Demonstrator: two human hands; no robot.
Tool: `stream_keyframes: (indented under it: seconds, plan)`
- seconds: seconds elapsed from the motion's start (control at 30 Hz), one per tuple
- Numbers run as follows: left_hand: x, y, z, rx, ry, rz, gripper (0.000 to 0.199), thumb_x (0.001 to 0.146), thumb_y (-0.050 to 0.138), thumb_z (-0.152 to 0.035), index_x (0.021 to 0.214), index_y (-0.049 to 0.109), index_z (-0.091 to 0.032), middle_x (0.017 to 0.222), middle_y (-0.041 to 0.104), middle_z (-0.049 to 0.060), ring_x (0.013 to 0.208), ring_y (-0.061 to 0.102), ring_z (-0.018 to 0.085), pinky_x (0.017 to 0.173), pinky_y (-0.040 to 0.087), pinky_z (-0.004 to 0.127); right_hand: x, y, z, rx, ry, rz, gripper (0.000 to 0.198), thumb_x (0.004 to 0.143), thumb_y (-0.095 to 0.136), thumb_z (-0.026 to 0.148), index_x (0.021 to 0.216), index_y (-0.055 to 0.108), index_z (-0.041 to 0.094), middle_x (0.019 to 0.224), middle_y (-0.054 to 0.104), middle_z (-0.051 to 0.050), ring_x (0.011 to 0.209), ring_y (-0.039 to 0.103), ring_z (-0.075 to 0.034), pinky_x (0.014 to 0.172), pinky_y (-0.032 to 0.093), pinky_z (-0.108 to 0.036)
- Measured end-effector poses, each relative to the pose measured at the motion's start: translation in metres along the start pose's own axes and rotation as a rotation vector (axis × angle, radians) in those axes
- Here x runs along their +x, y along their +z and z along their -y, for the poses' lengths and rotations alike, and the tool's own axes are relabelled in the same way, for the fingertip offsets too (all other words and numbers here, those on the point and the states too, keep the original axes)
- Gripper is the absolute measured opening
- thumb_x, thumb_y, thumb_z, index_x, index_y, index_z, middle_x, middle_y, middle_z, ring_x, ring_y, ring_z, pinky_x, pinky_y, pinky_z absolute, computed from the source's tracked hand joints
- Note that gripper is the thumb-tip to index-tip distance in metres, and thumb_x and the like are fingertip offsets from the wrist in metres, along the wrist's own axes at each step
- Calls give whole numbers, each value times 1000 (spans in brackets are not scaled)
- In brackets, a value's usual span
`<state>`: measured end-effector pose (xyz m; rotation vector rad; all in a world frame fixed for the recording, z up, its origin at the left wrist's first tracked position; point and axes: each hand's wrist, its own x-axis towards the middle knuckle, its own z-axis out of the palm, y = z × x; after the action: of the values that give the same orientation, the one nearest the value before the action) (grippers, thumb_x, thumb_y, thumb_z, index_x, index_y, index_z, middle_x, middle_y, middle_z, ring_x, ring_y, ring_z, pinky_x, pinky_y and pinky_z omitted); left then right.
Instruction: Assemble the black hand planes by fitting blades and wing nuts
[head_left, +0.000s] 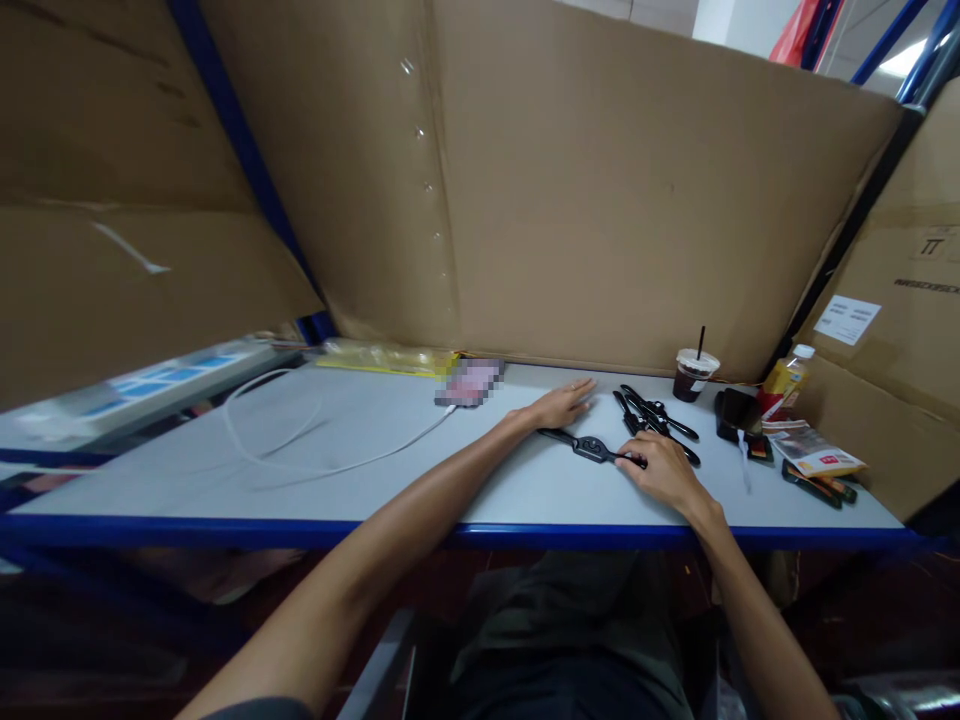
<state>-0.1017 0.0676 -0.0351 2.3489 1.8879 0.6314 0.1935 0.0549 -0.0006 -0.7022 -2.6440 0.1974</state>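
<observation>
A black spokeshave [592, 449] lies across the tabletop between my hands, its two handles pointing left and right. My right hand [658, 466] is closed on its right handle, the fingers curled round the end. My left hand [564, 404] rests on the table just beyond the left handle, fingers stretched out and holding nothing. Behind my right hand, several more black spokeshaves [654, 412] are piled loosely over one another. My right hand partly covers the nearest of them.
A phone [469, 383] with a white cable [360, 464] lies left of my hands. At the right stand a drink cup with a straw [691, 376] and a bottle [786, 382], beside a packet [814, 447] and a black container [736, 415]. Cardboard [600, 200] walls the back.
</observation>
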Motion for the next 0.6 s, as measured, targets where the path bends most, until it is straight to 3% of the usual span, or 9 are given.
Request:
stream_keyframes:
  seconds: [0.1, 0.2, 0.33, 0.43, 0.47, 0.53, 0.6]
  plan:
    - [5, 7, 5, 16, 18, 43, 51, 98, 43, -27, 148, 47, -14, 160, 39, 14, 150, 36, 24, 122, 30, 39, 0, 0, 1, -21, 9, 16, 17, 94, 63, 31, 100, 78, 25, 94, 71, -3, 91, 64, -18, 79, 43, -27]
    - [5, 0, -1, -72, 21, 55, 41, 96, 46, -28, 131, 64, -15, 147, 57, 12, 137, 53, 26, 115, 39, 38, 0, -1, 1, -35, 13, 28, 19, 94, 62, 32, 101, 78, 25, 96, 72, -3, 94, 65, -18, 82, 44, -28]
    - [-5, -32, -9, -329, -2, -39, 39, 93, 51, -35, 118, 72, -14, 122, 74, 12, 109, 69, 24, 96, 52, 34, 0, -1, 2, -59, 16, 31, 20, 95, 62, 33, 102, 78, 25, 98, 72, -3, 95, 65, -19, 82, 44, -28]
    - [-22, -66, -7, -221, -114, -146, 35, 84, 56, -24, 112, 74, -13, 114, 75, 13, 100, 70, 22, 87, 53, 31, -1, -1, 2, -87, 0, 11, 20, 95, 62, 32, 102, 78, 24, 98, 72, -4, 97, 65, -20, 83, 45, -29]
    - [-29, -78, -4, -115, -183, -107, 31, 80, 58, -21, 104, 76, -14, 106, 77, 12, 95, 69, 21, 84, 53, 29, -1, 0, 3, -97, -5, 3, 20, 95, 62, 32, 102, 78, 23, 98, 72, -4, 98, 65, -20, 84, 45, -29]
    - [-44, -96, 0, 34, -324, 126, 22, 76, 64, -23, 94, 75, -17, 91, 76, 8, 85, 68, 20, 78, 52, 28, -1, 1, 3, -114, -4, -10, 20, 95, 62, 32, 101, 78, 23, 97, 72, -4, 99, 65, -21, 84, 46, -30]
    - [-58, -108, 3, 50, -480, 381, 25, 70, 72, -30, 93, 73, -18, 78, 73, 5, 76, 66, 20, 71, 51, 27, -1, 2, 2, -126, 2, -16, 20, 95, 62, 32, 100, 78, 23, 97, 72, -4, 99, 65, -22, 84, 46, -31]
